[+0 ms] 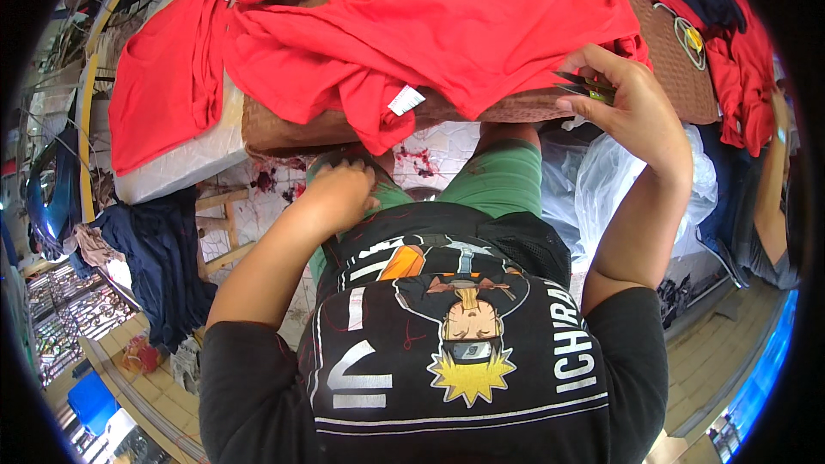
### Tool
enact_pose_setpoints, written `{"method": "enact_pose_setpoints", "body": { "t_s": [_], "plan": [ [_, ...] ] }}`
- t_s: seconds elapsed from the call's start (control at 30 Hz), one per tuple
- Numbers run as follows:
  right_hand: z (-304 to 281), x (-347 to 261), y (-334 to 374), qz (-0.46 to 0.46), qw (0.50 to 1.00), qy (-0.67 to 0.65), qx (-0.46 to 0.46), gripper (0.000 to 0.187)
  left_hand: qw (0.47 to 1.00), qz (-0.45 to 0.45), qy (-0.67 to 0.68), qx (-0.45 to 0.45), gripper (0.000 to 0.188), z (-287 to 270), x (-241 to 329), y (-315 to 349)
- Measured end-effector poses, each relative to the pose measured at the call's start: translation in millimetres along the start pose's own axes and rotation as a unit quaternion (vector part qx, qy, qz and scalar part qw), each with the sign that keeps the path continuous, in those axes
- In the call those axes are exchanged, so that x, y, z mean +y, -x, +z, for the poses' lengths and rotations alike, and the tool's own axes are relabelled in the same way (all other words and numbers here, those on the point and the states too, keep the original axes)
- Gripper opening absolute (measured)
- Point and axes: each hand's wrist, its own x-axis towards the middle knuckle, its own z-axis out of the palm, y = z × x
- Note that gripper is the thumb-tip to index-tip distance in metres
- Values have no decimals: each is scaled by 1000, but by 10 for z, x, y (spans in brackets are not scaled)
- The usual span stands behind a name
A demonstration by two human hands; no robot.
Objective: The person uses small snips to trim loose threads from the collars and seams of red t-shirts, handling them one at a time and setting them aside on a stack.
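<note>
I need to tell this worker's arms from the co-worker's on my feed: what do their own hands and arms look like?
The left hand and right hand show no gloves, and the forearms are bare, with no watch or bracelet visible. Above them are plain black short sleeves, part of a black shirt with a cartoon print.

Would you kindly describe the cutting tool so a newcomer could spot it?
Find the big red cloth heaped on the brown padded surface. Near its right end, the person's right hand holds small snips; their dark, pointed blades and yellow-green patch set them apart from the red cloth.
</note>
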Motion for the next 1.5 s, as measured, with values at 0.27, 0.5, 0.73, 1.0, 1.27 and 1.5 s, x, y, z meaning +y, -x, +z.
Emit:
{"method": "enact_pose_setpoints", "body": {
  "t_s": [0.27,0.5,0.73,1.0,1.27,1.5],
  "plan": [
    [525,82,-192,-80,994,70,-6,43,860,97,143,481,19,-618,753,-378],
    [521,109,-312,-94,990,-43,100,24,776,187,177,576,19,-996,618,-639],
    [235,-207,-378,-96,920,-307,225,12,735,192,567,319,40,-1263,384,-554],
    [463,59,-519,-66,943,-136,296,20,599,234,754,133,61,-1077,450,-416],
    [599,-323,-270,-138,960,-116,214,24,691,205,660,212,61,-990,520,-423],
    [724,-235,-344,-144,958,-119,218,13,801,187,427,375,64,-863,620,-397]
  ]
}}
